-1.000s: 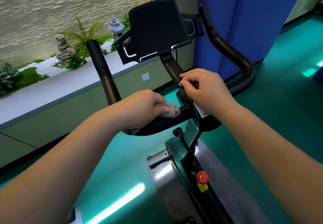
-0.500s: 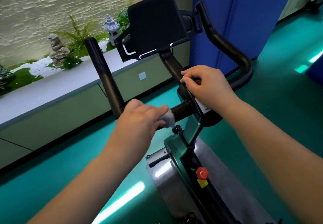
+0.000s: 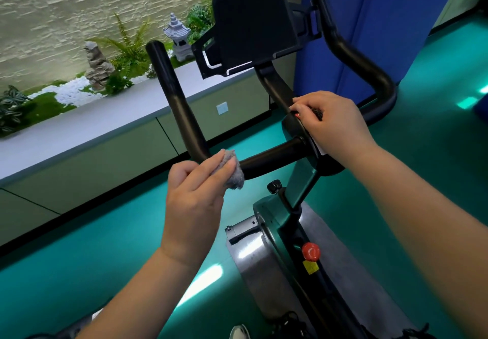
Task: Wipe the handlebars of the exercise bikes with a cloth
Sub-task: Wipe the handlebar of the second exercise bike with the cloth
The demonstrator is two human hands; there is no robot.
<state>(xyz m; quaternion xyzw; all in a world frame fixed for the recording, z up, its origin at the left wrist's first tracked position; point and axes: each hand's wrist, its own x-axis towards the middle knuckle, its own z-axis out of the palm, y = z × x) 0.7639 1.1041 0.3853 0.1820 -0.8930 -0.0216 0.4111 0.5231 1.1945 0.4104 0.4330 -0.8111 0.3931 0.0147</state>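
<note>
The handlebars (image 3: 269,157) of the exercise bike (image 3: 287,222) are seen in the middle, above the green floor (image 3: 79,254). The centre clamp is gripped by the right hand (image 3: 335,124). The grey cloth (image 3: 233,169) is pinched by the left hand (image 3: 196,193) and pressed on the left bend of the bar.

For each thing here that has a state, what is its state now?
Cloth: bunched, pressed on the bar at its left bend.
Left hand: holds the cloth.
Right hand: rests on the bar's centre clamp.
Handlebar: gripped by neither hand.
Tablet holder: empty, tilted back.
</note>
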